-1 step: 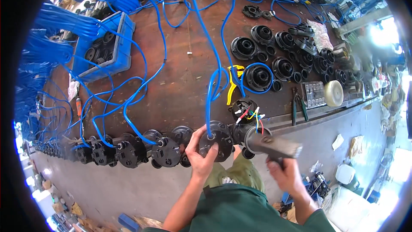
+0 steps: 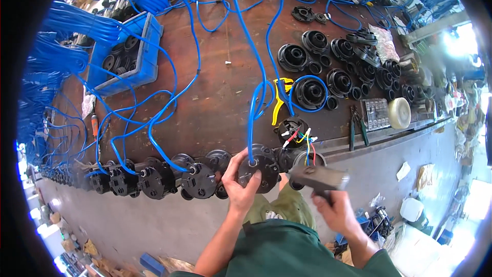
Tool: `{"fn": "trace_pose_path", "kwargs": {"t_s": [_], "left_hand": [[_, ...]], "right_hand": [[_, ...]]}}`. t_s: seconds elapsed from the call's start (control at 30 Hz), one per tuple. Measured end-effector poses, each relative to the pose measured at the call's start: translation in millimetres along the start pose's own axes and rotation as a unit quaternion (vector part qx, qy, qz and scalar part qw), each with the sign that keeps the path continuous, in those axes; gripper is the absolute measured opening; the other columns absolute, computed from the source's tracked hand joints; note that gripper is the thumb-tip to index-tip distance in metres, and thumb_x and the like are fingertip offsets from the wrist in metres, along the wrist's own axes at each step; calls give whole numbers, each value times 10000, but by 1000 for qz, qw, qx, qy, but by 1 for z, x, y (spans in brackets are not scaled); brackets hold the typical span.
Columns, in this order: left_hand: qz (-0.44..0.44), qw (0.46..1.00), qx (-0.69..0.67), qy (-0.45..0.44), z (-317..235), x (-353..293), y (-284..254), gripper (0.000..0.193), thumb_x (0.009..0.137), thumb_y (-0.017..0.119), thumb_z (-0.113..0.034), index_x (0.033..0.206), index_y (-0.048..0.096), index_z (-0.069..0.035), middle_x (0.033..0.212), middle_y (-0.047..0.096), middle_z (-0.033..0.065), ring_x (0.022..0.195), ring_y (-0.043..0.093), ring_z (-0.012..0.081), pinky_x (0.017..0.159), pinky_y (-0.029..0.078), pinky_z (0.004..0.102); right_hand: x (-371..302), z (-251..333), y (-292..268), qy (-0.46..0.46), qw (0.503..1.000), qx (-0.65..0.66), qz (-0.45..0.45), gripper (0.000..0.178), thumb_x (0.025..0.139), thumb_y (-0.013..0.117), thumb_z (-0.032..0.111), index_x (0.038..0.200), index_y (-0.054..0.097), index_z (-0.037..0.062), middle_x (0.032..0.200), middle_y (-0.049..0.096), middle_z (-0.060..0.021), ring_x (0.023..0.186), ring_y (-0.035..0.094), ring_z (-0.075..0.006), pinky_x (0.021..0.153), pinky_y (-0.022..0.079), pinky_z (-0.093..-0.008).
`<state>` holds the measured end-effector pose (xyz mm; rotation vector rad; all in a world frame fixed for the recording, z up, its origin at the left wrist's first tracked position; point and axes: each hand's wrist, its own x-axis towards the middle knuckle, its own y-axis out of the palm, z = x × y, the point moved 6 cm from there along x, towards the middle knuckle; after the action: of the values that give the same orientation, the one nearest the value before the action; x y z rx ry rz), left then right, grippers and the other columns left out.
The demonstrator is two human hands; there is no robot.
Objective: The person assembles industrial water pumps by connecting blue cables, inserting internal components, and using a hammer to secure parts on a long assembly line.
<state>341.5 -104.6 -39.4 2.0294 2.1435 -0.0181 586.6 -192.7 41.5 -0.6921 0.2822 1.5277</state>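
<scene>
Brown and scuffed, the workbench (image 2: 220, 102) is being crossed by loose blue cables (image 2: 266, 56), and a grey floor (image 2: 154, 225) is being left visible below its near edge. At the far left, black round parts are being held in a blue bin (image 2: 152, 54). On the right, black ring-shaped parts (image 2: 292, 57) are being kept in a cluster, one of them being encircled by blue cable. Near that cluster, a yellow tool (image 2: 278, 103) and green-handled pliers (image 2: 364, 132) are being borne by the bench.

At the near edge, a black round housing (image 2: 265, 178) is being clamped by the left hand (image 2: 240, 190): its flat face is being pressed by the thumb, and its left side is being wrapped by the fingers, so that it is being held just to the right of the palm. A blue cable is being led into its face near the fingertips.

A blurred tool (image 2: 325, 178) with a broad head is being gripped by the right hand (image 2: 337, 215), closed around the dark handle. It is being held right of the housing, before an open casing (image 2: 320, 159) with coloured wires (image 2: 308, 138) above; whether that casing is being touched cannot be told.
</scene>
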Motion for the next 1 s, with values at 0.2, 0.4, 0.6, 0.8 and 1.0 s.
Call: {"fn": "trace_pose_path", "kwargs": {"t_s": [0.2,0.4,0.6,0.8,1.0], "left_hand": [[3,999,37,24,-7,1,-2,556,820,700,-120,1335,636,82,1280,693,143,1198,619,186,1110,425,358],[11,1000,21,9,-7,4,2,547,818,703,-136,1312,645,89,1286,688,148,1212,618,201,1119,420,371],[9,1000,10,12,-7,2,0,548,816,719,-138,1312,642,84,1244,699,122,1164,636,174,1075,462,351],[25,997,-38,-55,13,1,-2,538,800,742,-80,1318,649,30,1370,607,139,1185,642,201,1037,509,346],[14,977,118,177,-32,-15,-5,1096,610,954,-206,1563,435,-53,1562,446,178,1379,510,323,1138,451,442]], "right_hand": [[6,7,12,18,997,-61,46,246,1035,643,235,1056,604,-7,658,555,-160,587,480,-251,580,419,-430],[13,11,18,-19,987,-146,60,276,1032,625,263,1072,576,-6,716,602,-267,693,582,-507,630,445,-527],[-2,75,-10,-33,994,-104,22,199,1020,627,156,1111,618,-21,758,656,-215,664,631,-399,640,499,-436],[20,61,17,-129,958,-253,39,238,1007,656,204,1017,561,-14,749,646,-274,699,611,-494,624,476,-513],[-23,129,-1,-155,969,-190,23,266,1003,656,148,1192,621,-35,720,631,-228,635,617,-397,620,477,-471]]}}
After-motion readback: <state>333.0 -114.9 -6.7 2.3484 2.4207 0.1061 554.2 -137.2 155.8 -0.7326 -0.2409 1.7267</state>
